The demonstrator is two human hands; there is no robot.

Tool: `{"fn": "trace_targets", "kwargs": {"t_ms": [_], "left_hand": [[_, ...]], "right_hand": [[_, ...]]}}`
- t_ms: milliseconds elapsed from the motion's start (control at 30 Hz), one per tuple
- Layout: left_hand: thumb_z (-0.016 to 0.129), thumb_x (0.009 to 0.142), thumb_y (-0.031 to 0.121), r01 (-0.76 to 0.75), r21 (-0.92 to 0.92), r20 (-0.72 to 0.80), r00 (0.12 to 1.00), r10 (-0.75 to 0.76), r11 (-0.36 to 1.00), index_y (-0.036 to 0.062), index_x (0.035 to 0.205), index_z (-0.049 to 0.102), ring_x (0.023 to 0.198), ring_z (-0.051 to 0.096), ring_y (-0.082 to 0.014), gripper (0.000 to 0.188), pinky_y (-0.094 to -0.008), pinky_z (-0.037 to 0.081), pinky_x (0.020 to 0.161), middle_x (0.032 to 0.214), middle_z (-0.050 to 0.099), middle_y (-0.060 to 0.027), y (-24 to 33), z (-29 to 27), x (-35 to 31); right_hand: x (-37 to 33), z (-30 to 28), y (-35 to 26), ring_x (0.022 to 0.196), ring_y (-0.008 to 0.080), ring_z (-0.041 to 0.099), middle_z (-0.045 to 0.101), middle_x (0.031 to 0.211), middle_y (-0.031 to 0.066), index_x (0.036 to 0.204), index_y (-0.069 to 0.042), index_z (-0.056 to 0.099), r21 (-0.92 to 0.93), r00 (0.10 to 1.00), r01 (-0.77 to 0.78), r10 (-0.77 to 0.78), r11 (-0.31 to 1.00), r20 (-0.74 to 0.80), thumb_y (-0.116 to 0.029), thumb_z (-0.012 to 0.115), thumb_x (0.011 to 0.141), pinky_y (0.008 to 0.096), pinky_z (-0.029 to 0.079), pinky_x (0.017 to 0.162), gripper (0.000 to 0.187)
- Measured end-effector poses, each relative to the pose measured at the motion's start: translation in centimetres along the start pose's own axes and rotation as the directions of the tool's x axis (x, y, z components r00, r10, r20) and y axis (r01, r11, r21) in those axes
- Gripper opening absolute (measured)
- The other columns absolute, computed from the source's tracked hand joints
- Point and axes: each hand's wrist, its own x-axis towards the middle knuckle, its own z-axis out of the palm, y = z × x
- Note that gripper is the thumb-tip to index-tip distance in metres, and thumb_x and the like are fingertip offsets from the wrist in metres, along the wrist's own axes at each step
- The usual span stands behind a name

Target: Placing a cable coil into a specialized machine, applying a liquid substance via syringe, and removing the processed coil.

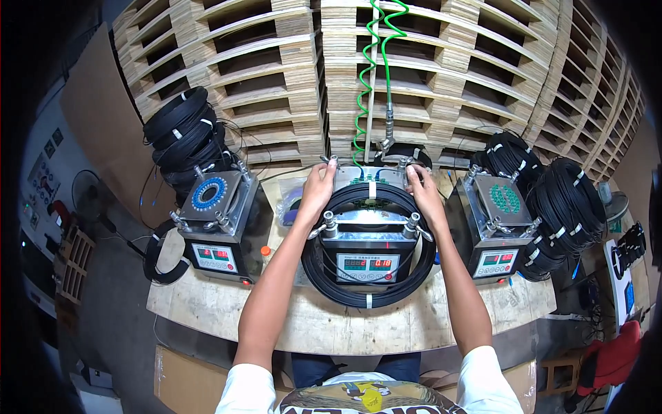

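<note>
Curled with the left hand (318,190) about the rear-left clamp (334,164) of the middle machine (365,247); bent with the right hand (426,194), thumb and forefinger close together, at the machine's rear-right clamp (403,164). Cannot tell, on either side, whether pinching firmly or only touching.

Looped over the middle machine, between both forearms: a black cable coil (352,297) tied in white, with its upper arc across the machine's top and its lower arc below the machine's display. Probably fairly heavy as a bundle, springy rather than limp, a little slippery; best held from both sides, without kinking or tugging at the green fittings (358,181) atop the machine, likely fragile. For the clamps, expect hard, slick metal; best taken by knob or lever.

Hidden beneath coil and fingers: much of the machine's top plate and the exact set of the rear levers. Half covered by the left forearm, left of the machine: an orange-capped bottle (266,252). Farther out on the counter (331,331), to the machine's left and right: two similar machines (215,257). Hard to make out, far right of the middle machine: a red shape (616,362).
</note>
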Motion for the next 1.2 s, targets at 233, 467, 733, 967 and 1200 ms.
{"fn": "trace_targets", "kwargs": {"t_ms": [233,467,733,967,1200], "left_hand": [[0.045,0.099,0.064,-0.028,0.0,0.012,1.0,0.028,1.0,-0.0066,0.131,0.057,0.125,0.057,-0.0378,0.079,-0.0408,0.041,0.106,0.128,0.062,-0.0297,0.0,0.1,0.4],[0.037,0.102,0.064,-0.009,-0.041,0.082,0.997,0.012,0.999,-0.0059,0.132,0.057,0.127,0.056,-0.0376,0.079,-0.0409,0.04,0.107,0.128,0.062,-0.0291,0.6,0.2,0.0],[0.045,0.1,0.063,0.007,-0.022,0.02,1.0,-0.007,1.0,-0.0047,0.132,0.056,0.126,0.057,-0.0371,0.076,-0.0399,0.04,0.107,0.128,0.062,-0.0283,-0.2,0.1,0.4],[0.049,0.097,0.066,0.006,-0.02,0.063,0.998,-0.005,1.0,-0.0055,0.132,0.057,0.126,0.057,-0.0338,0.08,-0.0393,0.04,0.107,0.128,0.063,-0.0267,0.0,0.2,0.4],[0.046,0.098,0.066,0.031,-0.067,0.082,0.996,-0.026,0.997,-0.0059,0.134,0.056,0.127,0.056,-0.0343,0.081,-0.0388,0.038,0.109,0.13,0.061,-0.0283,0.2,0.3,0.4]], "right_hand": [[0.4,0.2,0.9,0.074,0.0193,0.064,0.066,0.079,0.0124,0.131,-0.003,0.06,-0.043,0.99,0.068,-0.072,0.997,-0.121,-0.052,0.058,0.098,0.0333,0.05,0.073,0.059],[0.6,-0.4,1.3,0.096,0.0224,0.066,0.068,0.106,0.0181,0.129,0.0,0.061,-0.074,0.995,0.057,-0.063,0.996,-0.082,-0.053,0.055,0.099,0.0324,0.051,0.086,0.061],[-0.2,0.0,-0.2,0.09,0.0196,0.065,0.07,0.098,0.0146,0.135,-0.001,0.056,0.08,1.0,0.001,-0.001,0.997,-0.005,-0.053,0.057,0.099,0.0306,0.05,0.084,0.063],[-0.1,0.0,0.3,0.08,0.0156,0.063,0.068,0.088,0.0102,0.132,-0.002,0.059,0.061,0.998,0.014,-0.01,0.998,-0.055,-0.05,0.06,0.098,0.0297,0.049,0.075,0.058],[0.9,-0.3,1.7,0.085,0.0177,0.064,0.07,0.105,0.0156,0.131,-0.002,0.061,0.018,0.998,0.047,-0.047,0.999,-0.042,-0.051,0.058,0.099,0.0314,0.05,0.08,0.058]]}}
